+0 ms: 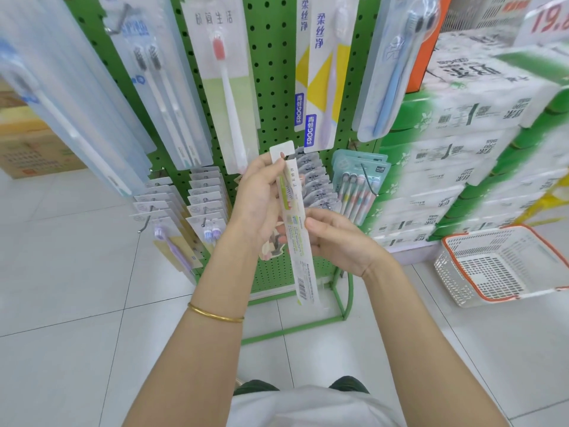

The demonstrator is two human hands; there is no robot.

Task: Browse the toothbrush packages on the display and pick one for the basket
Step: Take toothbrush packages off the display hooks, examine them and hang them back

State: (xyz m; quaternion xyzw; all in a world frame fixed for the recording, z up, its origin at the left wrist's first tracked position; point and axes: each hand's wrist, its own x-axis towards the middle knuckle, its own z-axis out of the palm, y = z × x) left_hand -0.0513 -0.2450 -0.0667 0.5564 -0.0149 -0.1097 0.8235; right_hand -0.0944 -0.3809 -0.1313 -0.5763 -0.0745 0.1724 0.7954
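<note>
Left hand (257,195) and right hand (335,238) grip toothbrush package (300,241); basket (505,266) nearby.

This is a shop: toothbrush packages (229,87) are hanging on a green pegboard display (271,72), wrapped paper packs (462,118) are standing stacked far right under a price sign (548,23), and a basket (449,272) is sitting on the tiled floor (77,272).

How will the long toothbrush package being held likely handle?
Probably light: the left hand pinches the toothbrush package near its top. Likely fairly stiff: its unsupported lower end runs straight below the right hand.
</note>
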